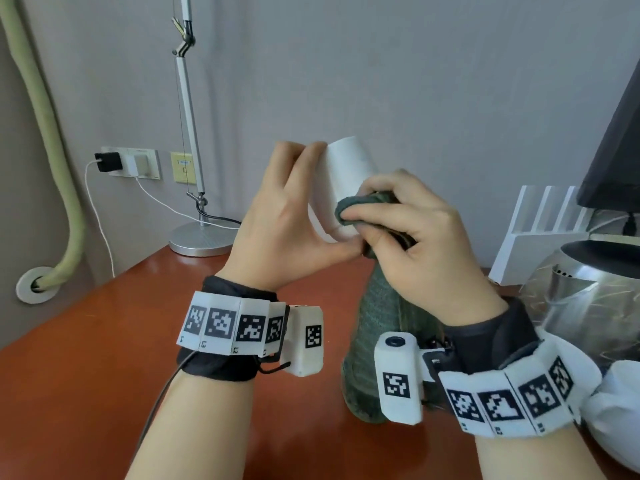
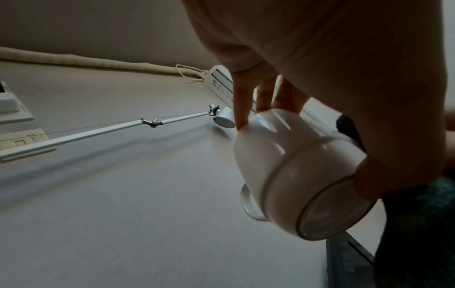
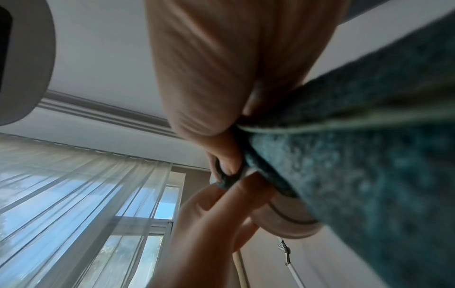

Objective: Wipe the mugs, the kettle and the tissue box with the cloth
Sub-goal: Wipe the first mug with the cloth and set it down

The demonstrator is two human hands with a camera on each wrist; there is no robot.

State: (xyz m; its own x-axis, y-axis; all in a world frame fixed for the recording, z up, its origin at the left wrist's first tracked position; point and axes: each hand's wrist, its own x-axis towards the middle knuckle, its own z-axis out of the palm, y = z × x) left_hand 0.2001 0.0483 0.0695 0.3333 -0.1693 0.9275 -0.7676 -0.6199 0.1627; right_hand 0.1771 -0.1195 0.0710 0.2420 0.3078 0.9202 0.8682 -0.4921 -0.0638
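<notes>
A white mug (image 1: 346,168) is held in the air over the table, tipped on its side. My left hand (image 1: 323,199) pinches it between the fingers (image 2: 242,109) at the rim end and the thumb on its base. In the left wrist view the mug (image 2: 295,165) shows its handle low on the left. My right hand (image 1: 367,223) grips a dark green cloth (image 1: 377,323) and presses a bunched part against the mug's side near the base. The rest of the cloth (image 3: 369,155) hangs down to the table. A steel kettle (image 1: 588,296) stands at the right.
The red-brown table (image 1: 104,358) runs under both arms. A desk lamp's round base (image 1: 201,239) stands at the back, with wall sockets and cables behind it. At the right are a white slotted rack (image 1: 540,233), a dark monitor (image 1: 620,143) and a white rounded object (image 1: 616,410).
</notes>
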